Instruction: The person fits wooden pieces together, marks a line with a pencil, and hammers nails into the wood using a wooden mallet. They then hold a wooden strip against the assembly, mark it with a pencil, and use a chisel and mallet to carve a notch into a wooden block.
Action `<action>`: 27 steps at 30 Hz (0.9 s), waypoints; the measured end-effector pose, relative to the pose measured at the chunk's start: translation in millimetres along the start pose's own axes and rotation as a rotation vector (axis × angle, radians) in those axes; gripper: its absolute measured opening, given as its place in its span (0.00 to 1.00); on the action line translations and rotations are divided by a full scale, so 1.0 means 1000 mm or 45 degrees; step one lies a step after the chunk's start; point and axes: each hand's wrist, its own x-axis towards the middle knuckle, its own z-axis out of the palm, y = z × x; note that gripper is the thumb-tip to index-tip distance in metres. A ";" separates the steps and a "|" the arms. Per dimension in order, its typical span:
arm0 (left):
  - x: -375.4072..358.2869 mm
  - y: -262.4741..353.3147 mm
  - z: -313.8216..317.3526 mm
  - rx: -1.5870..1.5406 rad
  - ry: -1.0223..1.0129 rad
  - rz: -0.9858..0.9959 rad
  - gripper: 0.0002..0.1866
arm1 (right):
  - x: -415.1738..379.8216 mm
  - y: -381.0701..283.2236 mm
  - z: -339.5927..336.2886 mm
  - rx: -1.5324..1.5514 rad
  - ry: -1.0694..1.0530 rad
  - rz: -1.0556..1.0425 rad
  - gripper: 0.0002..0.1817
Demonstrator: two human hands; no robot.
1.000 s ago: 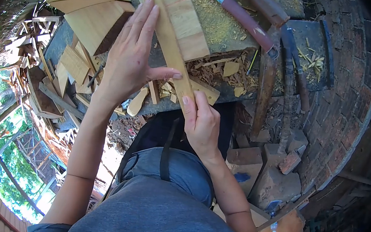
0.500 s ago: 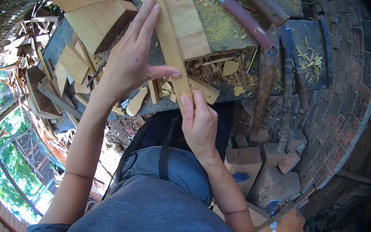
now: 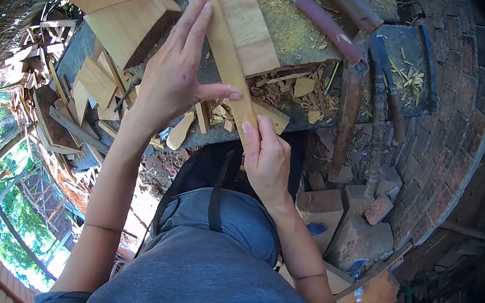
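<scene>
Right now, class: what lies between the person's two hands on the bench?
In the head view, the long wooden strip runs between left hand and right hand, touched by both, with wood chips beneath.

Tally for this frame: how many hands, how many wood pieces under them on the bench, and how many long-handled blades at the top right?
Hands: 2, left hand and right hand
Wood pieces: 2, strip lying over a wider board
Blades: 1, red-handled knife
Total: 5

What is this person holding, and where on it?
A long wooden strip: right hand pinches its near end, left hand lies flat against its side.
</scene>
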 end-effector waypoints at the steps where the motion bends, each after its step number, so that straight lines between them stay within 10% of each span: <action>1: 0.000 0.000 0.000 0.003 0.006 0.000 0.68 | 0.000 0.000 0.000 0.001 0.001 0.000 0.08; 27: 0.000 0.000 0.003 0.038 0.035 -0.031 0.68 | 0.002 0.002 -0.003 -0.010 0.009 -0.040 0.08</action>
